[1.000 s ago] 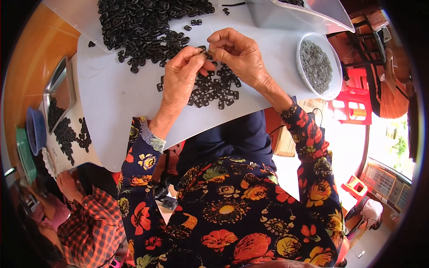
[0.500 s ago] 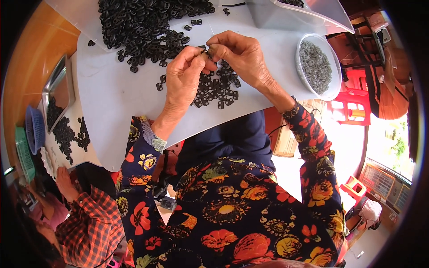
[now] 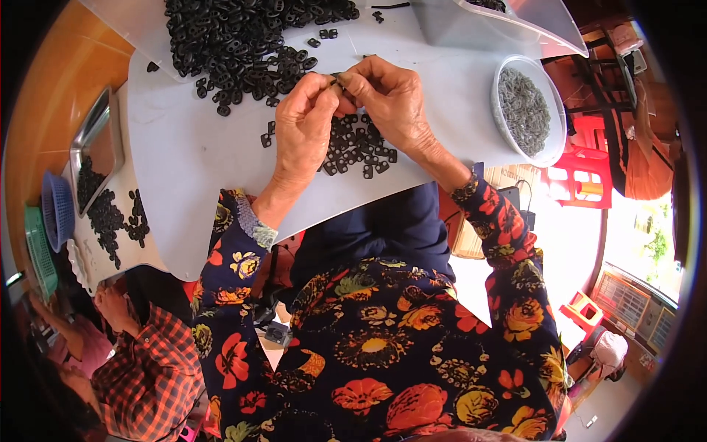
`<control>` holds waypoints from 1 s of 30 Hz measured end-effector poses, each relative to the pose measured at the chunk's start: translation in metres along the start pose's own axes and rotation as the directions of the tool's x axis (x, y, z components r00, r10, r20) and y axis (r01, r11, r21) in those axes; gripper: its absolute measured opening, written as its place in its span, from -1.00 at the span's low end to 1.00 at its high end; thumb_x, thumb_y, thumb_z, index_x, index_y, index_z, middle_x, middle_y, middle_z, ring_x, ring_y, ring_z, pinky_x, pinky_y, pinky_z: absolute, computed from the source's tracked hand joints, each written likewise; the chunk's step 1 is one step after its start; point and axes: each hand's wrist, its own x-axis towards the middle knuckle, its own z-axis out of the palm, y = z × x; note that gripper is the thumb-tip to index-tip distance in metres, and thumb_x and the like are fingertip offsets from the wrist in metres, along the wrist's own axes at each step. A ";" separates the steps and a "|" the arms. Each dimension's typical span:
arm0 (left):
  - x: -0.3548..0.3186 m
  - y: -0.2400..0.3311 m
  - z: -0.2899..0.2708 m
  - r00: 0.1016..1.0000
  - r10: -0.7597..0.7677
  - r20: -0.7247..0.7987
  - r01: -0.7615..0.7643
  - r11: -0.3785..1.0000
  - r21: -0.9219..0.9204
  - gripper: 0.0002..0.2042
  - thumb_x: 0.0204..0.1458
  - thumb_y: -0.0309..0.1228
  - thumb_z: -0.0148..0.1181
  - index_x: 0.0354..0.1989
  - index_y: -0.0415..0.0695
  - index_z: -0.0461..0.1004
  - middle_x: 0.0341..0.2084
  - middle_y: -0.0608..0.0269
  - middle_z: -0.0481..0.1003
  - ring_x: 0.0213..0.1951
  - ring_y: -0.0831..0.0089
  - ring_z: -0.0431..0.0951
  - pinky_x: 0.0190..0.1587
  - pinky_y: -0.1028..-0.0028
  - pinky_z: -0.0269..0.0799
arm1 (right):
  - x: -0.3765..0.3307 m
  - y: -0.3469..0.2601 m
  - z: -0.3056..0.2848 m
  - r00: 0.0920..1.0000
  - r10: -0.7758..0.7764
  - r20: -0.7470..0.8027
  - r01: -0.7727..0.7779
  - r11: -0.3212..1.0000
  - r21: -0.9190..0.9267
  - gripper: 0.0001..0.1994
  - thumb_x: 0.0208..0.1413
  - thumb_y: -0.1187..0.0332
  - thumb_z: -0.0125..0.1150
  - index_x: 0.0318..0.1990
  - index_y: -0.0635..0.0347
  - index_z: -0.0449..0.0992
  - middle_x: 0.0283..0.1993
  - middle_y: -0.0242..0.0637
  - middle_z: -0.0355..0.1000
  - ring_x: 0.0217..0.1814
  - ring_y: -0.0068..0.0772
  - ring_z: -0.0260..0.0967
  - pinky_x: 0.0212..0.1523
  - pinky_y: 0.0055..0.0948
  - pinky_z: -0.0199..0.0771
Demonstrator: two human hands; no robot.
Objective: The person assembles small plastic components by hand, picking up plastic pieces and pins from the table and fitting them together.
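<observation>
My left hand [image 3: 305, 127] and my right hand [image 3: 390, 99] meet over the white table [image 3: 221, 158], fingertips pinched together. Between them is a small black plastic piece [image 3: 336, 82], mostly covered by the fingers, so its shape is hard to make out. Right below the hands lies a loose group of small black two-holed pieces [image 3: 353, 151]. Beyond my left hand spreads a big heap of black oval pieces with holes [image 3: 228, 48]. To the right stands a round clear tub [image 3: 561, 140] filled with small grey, see-through parts [image 3: 524, 110].
A clear plastic bin [image 3: 479, 33] stands at the far right of the table. On the left, a metal tray [image 3: 110, 140], black pieces [image 3: 107, 225], and blue [image 3: 57, 214] and green baskets [image 3: 38, 250] sit near a person in a checked shirt [image 3: 158, 376]. Red stools [image 3: 578, 177] stand at right.
My right hand has shifted slightly left and down, closing in against the left one. The left hand stays nearly in place. The neighbour's hands have come together.
</observation>
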 end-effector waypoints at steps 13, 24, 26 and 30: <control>0.003 0.007 -0.005 0.988 -0.110 0.113 0.083 0.972 0.221 -0.85 0.12 -0.42 -0.01 -0.34 -0.24 0.43 -0.57 0.30 0.51 -0.53 0.68 0.39 -0.42 0.64 0.31 | 0.005 0.006 -0.026 0.992 -0.044 0.117 0.063 0.985 -0.163 -0.87 0.07 0.41 0.22 -0.32 0.32 0.54 -0.53 -0.44 0.45 -0.49 -0.74 0.27 -0.47 -0.61 0.33; 0.008 0.018 -0.009 0.923 -0.321 0.211 0.306 0.946 0.102 -0.80 0.07 -0.39 -0.06 -0.48 -0.23 0.44 -0.64 0.36 0.43 -0.55 0.65 0.38 -0.41 0.61 0.30 | 0.020 -0.014 -0.045 0.931 -0.023 0.365 0.088 0.983 -0.161 -0.88 0.10 0.41 0.16 -0.31 0.29 0.52 -0.51 -0.38 0.45 -0.53 -0.67 0.28 -0.48 -0.58 0.33; 0.008 0.017 -0.009 0.912 -0.339 0.230 0.321 0.940 0.115 -0.79 0.07 -0.39 -0.05 -0.49 -0.23 0.44 -0.64 0.36 0.43 -0.54 0.65 0.39 -0.39 0.61 0.30 | 0.022 -0.009 -0.046 0.918 -0.036 0.395 0.121 0.974 -0.193 -0.88 0.10 0.41 0.16 -0.33 0.29 0.51 -0.53 -0.38 0.44 -0.53 -0.66 0.27 -0.47 -0.57 0.33; 0.006 0.015 -0.010 0.915 -0.325 0.238 0.317 0.946 0.073 -0.79 0.09 -0.38 -0.04 -0.49 -0.22 0.44 -0.64 0.35 0.43 -0.54 0.65 0.39 -0.37 0.61 0.30 | 0.021 -0.009 -0.041 0.922 -0.050 0.384 0.172 0.941 -0.291 -0.87 0.09 0.41 0.16 -0.38 0.31 0.49 -0.60 -0.39 0.38 -0.55 -0.65 0.22 -0.49 -0.56 0.31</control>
